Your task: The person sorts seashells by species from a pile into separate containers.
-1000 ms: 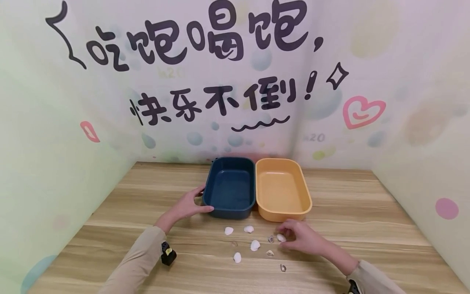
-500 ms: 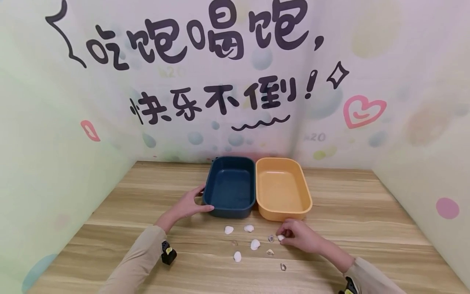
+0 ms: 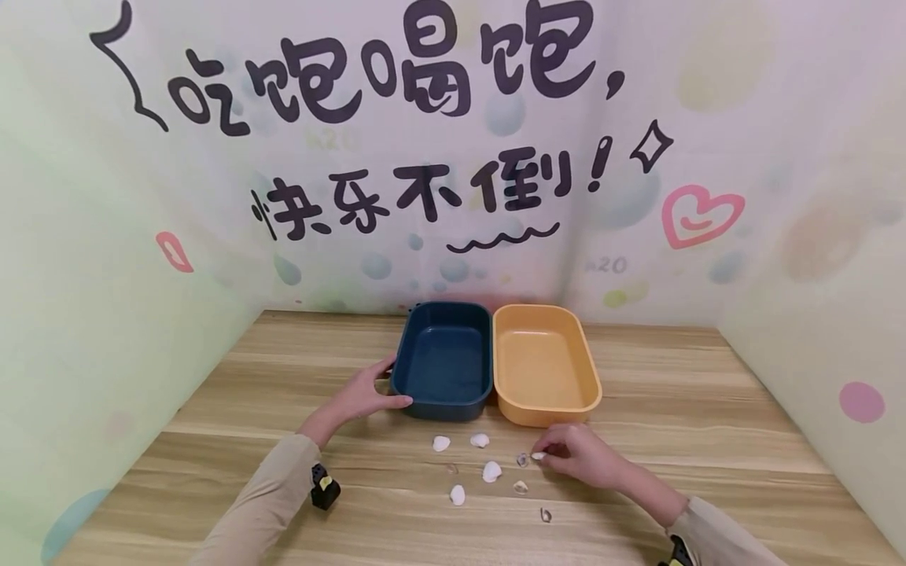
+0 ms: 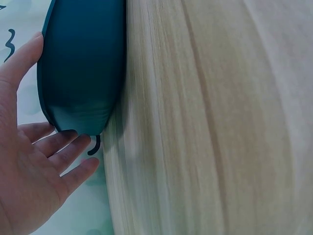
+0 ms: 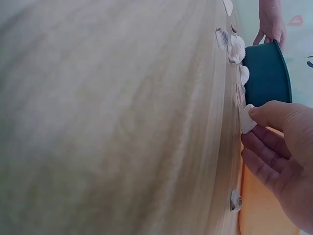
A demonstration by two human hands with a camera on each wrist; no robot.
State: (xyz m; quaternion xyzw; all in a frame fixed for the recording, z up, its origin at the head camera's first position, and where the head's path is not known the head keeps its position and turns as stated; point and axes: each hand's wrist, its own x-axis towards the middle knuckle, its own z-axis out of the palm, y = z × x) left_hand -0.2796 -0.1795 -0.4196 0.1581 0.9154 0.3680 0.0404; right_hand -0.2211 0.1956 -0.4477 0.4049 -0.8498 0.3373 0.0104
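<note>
In the head view my right hand (image 3: 583, 457) pinches a white seashell (image 3: 539, 455) between thumb and fingers, low over the table in front of the orange-yellow tub (image 3: 548, 415). The right wrist view shows the thumb on one face of the shell (image 5: 247, 120). My left hand (image 3: 359, 395) rests against the near left corner of the dark blue tub (image 3: 444, 411), thumb at its front. In the left wrist view its loosely extended fingers (image 4: 71, 149) touch the tub's wall. No contents show inside either tub.
Several white shells, one of them (image 3: 491, 472) in the middle, lie in front of the tubs. Darker, patterned shells, such as a grey one (image 3: 523, 460), lie near the right hand. The wooden table (image 3: 708, 409) ends at printed fabric walls (image 3: 453, 271).
The right fingers have closed on the white shell and turned it edge-on, shifting it slightly left. The left hand and both tubs have stayed put.
</note>
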